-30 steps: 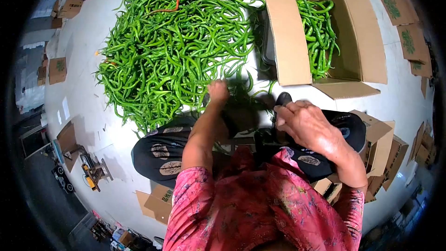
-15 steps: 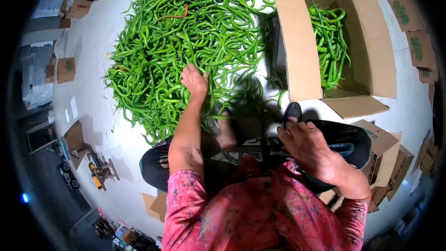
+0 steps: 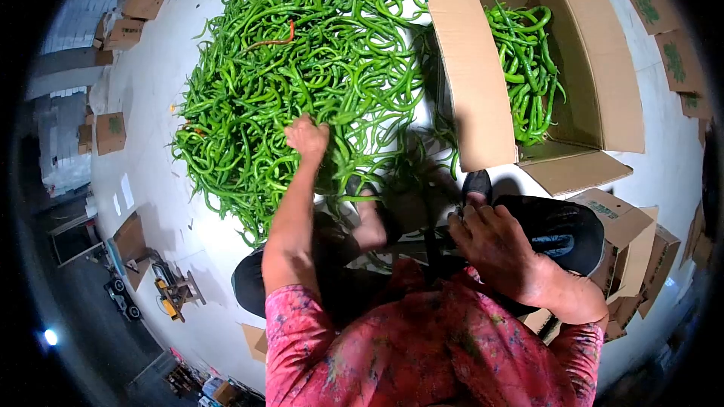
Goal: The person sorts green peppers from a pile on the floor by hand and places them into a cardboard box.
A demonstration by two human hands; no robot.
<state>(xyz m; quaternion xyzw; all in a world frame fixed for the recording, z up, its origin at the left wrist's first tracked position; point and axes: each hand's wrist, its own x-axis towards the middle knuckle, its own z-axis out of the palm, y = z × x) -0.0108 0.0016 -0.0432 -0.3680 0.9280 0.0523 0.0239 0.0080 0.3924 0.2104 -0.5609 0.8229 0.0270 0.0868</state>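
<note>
A broad heap of long green chili peppers (image 3: 264, 83) lies on the pale floor, with a red pepper (image 3: 292, 30) on top. My left hand (image 3: 307, 138) is at the heap's near side, its fingers curled round green chili peppers; the fingertips are partly hidden, and a pepper beside them is blurred. Above my right knee hovers my right hand (image 3: 494, 245), fingers loosely bent and slightly apart, with nothing visible in them. An upright cardboard box (image 3: 479, 75) with its flaps out stands right of the heap, partly filled with green chili peppers (image 3: 526, 79).
My shoes (image 3: 476, 182) are between heap and box. Folded cartons (image 3: 622, 234) lean by my right knee. More cardboard boxes (image 3: 648, 0) line the right side, and others (image 3: 143, 5) stand at the far left. A small yellow machine (image 3: 167, 294) sits at the lower left.
My left hand has shifted slightly down and left at the heap, with peppers stirring beside it. The fingers of my right hand have spread a little. The whole view has shifted slightly.
</note>
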